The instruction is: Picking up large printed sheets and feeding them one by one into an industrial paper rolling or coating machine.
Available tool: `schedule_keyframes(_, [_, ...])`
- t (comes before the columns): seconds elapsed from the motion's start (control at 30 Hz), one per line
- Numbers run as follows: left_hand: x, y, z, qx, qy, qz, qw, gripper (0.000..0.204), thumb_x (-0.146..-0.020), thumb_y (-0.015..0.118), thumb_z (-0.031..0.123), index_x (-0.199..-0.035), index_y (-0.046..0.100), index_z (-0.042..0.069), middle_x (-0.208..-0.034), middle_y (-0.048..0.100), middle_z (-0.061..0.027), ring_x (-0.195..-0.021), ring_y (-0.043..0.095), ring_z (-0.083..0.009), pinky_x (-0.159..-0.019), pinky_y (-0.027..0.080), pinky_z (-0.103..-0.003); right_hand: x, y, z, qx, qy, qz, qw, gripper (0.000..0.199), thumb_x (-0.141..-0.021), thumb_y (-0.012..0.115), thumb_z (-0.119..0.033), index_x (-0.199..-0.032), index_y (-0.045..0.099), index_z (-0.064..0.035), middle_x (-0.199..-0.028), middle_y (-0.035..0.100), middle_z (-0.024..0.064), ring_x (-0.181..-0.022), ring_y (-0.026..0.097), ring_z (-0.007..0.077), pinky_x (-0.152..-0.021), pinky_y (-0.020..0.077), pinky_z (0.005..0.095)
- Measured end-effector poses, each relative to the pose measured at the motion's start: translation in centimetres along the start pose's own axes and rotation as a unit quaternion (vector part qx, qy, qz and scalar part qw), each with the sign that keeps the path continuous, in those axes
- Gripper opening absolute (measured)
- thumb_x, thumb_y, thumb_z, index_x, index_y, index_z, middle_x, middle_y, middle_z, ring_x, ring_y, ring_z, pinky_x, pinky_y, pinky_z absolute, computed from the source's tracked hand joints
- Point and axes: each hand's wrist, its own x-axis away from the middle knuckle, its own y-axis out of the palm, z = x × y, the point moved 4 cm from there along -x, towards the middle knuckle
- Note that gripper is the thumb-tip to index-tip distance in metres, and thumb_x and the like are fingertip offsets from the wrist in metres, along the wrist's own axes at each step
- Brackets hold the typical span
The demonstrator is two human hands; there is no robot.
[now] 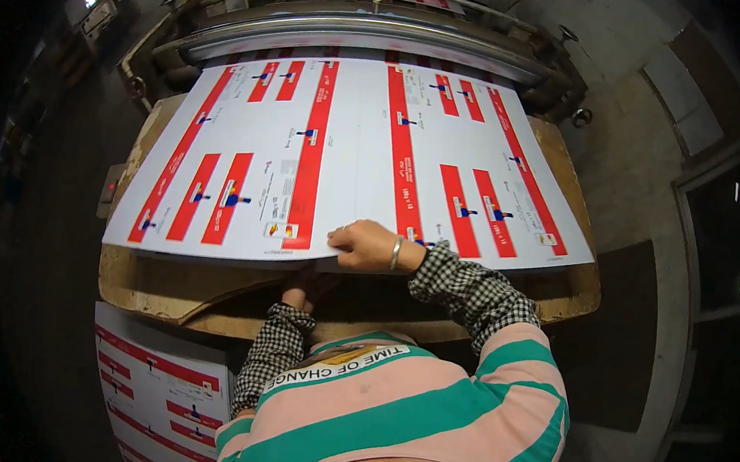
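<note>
A large white printed sheet (357, 163) with red bands and small blue marks lies over a worn wooden feed board (141, 282), its far edge at a metal roller. My right hand (369, 244), with a bracelet at the wrist, is closed at the middle of the sheet's near edge, thumb and fingers pinching it. To its left, my left hand (301, 293) reaches under that edge. Its fingers are mostly hidden by the sheet and shadow, so what they touch does not show. Checked sleeve covers are on both forearms.
A long metal roller (371, 49) spans the machine beyond the sheet. Below the board at lower left is a stack of similar printed sheets (157, 387). Knobbed handles (582, 117) stick out at the machine's right side. A grey wall (633, 161) stands to the right.
</note>
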Motion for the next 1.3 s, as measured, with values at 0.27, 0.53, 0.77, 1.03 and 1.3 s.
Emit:
schedule_keyframes(0.27, [-0.6, -0.4, -0.5, 0.034, 0.0, -0.048, 0.998, 0.033, -0.082, 0.036, 0.01, -0.111, 0.04, -0.005, -0.108, 0.048, -0.0198, -0.099, 0.048, -0.0323, -0.086, 0.04, -0.046, 0.0, 4.0, 4.0, 0.005, 0.037, -0.062, 0.997, 0.022, -0.06, 0.055, -0.018, -0.076, 0.059, -0.0032, -0.092, 0.057, 0.0169, -0.079, 0.056, 0.029, -0.069, 0.0442, 0.0337])
schedule_keyframes(0.53, [-0.2, -0.2, 0.3, 0.023, 0.001, -0.047, 0.999, 0.033, -0.079, 0.051, 0.013, -0.106, 0.044, -0.002, -0.1, 0.053, -0.0138, -0.089, 0.053, -0.0272, -0.077, 0.046, -0.042, -4.1, 4.4, 5.4, 0.13, 0.095, -0.025, 0.987, 0.054, -0.061, 0.063, -0.032, -0.106, 0.049, -0.004, -0.116, 0.043, 0.0191, -0.108, 0.037, 0.0372, -0.088, 0.0343, 0.041])
schedule_keyframes(0.77, [1.3, 1.2, 1.0, 0.003, -0.026, -0.105, 0.994, 0.031, -0.072, 0.053, 0.002, -0.102, 0.05, -0.001, -0.093, 0.057, -0.0115, -0.089, 0.055, -0.0234, -0.077, 0.047, -0.037, -1.2, 4.6, 3.4, 0.12, 0.038, -0.092, 0.988, 0.055, -0.058, 0.062, -0.018, -0.109, 0.046, -0.0024, -0.115, 0.042, 0.0209, -0.105, 0.042, 0.0344, -0.086, 0.036, 0.0393])
schedule_keyframes(1.03, [0.1, -0.8, -0.3, -0.005, -0.008, -0.004, 1.0, 0.035, -0.082, 0.046, 0.025, -0.111, 0.045, 0.004, -0.103, 0.052, -0.014, -0.094, 0.051, -0.0261, -0.083, 0.042, -0.042, -0.8, 0.4, -1.3, -0.05, -0.074, 0.088, 0.992, 0.019, -0.065, 0.05, -0.012, -0.079, 0.054, -0.0002, -0.081, 0.054, 0.0162, -0.072, 0.053, 0.0335, -0.064, 0.0436, 0.036])
schedule_keyframes(1.3, [-1.5, -1.8, -1.1, 0.044, -0.012, -0.004, 0.999, 0.026, -0.079, 0.04, 0.005, -0.102, 0.046, -0.006, -0.1, 0.052, -0.017, -0.089, 0.055, -0.0272, -0.076, 0.048, -0.04, -0.7, 4.2, 3.2, -0.07, 0.027, -0.039, 0.996, 0.034, -0.063, 0.055, -0.011, -0.094, 0.056, 0.0009, -0.104, 0.052, 0.0197, -0.098, 0.051, 0.0284, -0.084, 0.0403, 0.0289])
